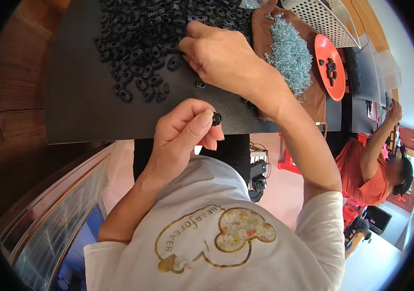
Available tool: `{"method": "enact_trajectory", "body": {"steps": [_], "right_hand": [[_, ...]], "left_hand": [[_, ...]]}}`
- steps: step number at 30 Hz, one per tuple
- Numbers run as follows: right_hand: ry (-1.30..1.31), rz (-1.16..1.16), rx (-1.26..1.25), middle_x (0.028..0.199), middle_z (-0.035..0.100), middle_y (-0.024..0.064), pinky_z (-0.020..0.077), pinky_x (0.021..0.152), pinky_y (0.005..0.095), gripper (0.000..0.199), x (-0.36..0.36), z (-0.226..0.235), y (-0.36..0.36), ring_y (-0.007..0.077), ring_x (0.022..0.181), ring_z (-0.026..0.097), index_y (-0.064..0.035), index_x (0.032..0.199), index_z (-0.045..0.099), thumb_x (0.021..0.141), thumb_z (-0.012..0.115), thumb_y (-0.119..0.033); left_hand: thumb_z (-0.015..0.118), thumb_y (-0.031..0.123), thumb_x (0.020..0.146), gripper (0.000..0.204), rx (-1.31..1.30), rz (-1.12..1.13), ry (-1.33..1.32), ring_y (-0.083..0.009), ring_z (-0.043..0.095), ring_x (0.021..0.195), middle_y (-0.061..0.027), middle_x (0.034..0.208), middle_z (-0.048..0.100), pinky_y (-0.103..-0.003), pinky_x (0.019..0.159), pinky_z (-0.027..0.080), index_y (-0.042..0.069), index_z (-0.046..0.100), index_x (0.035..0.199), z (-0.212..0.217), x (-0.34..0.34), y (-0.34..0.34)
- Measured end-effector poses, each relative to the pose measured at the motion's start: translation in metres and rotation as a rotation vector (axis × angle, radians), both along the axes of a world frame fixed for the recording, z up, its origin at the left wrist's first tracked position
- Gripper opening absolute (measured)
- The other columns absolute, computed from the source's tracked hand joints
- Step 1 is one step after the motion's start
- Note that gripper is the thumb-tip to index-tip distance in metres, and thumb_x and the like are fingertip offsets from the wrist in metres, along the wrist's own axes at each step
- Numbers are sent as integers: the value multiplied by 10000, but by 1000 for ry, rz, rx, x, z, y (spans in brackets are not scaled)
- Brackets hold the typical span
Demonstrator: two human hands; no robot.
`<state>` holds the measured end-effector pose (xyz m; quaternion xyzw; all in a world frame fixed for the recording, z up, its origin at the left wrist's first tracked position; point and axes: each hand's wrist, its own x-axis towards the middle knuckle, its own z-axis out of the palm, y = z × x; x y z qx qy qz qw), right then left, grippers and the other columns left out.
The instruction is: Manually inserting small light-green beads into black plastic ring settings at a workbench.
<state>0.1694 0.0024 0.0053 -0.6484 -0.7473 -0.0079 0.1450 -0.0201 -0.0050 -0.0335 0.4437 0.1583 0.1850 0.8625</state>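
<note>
Near the table's front edge, my left hand (182, 133) is closed, pinching a small black plastic piece (216, 119) with a rounded opening between thumb and fingers. My right hand (224, 57) reaches over the right part of a wide pile of small black plastic pieces (139, 46). Its fingers curl downward and their tips are hidden, so whatever they hold does not show. One loose black piece (200, 84) lies just below that hand. To the right of my right wrist, a heap of small silvery coil springs (289, 53) rests on a brown cloth (316, 82).
An orange-red plate (322, 53) with several black pieces stands right of the springs. Behind it is a white perforated basket (320, 19). The dark table (81, 114) ends just in front of my body. Another person (362, 165) in red is at the far right.
</note>
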Motion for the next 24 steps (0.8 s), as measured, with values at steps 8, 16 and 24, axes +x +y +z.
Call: {"method": "enact_trajectory", "body": {"steps": [8, 16, 24], "right_hand": [[12, -10, 22, 902, 584, 156, 555, 665, 419, 147, -2, 2, -4, 325, 818, 650, -18, 877, 652, 744, 637, -80], [804, -191, 51, 644, 587, 155, 475, 540, 391, 97, -7, 9, -58, 345, 594, 618, -4, 881, 547, 846, 611, -68], [1190, -339, 73, 679, 536, -55, 372, 518, 192, 103, -8, 9, -113, 1, 609, 436, 6, 939, 601, 898, 664, -63]], "left_hand": [[477, 251, 1019, 235, 31, 72, 12, -44, 550, 619, -23, 782, 633, -175, 504, 398, 42, 579, 989, -1, 2, -1], [490, 271, 1016, 259, -47, 129, 12, -83, 542, 601, -68, 759, 623, -209, 508, 436, 23, 561, 997, 4, 6, -2], [524, 246, 1000, 227, -88, 153, -62, -131, 545, 607, -93, 753, 622, -278, 566, 488, 21, 558, 999, 2, 8, 1]]}}
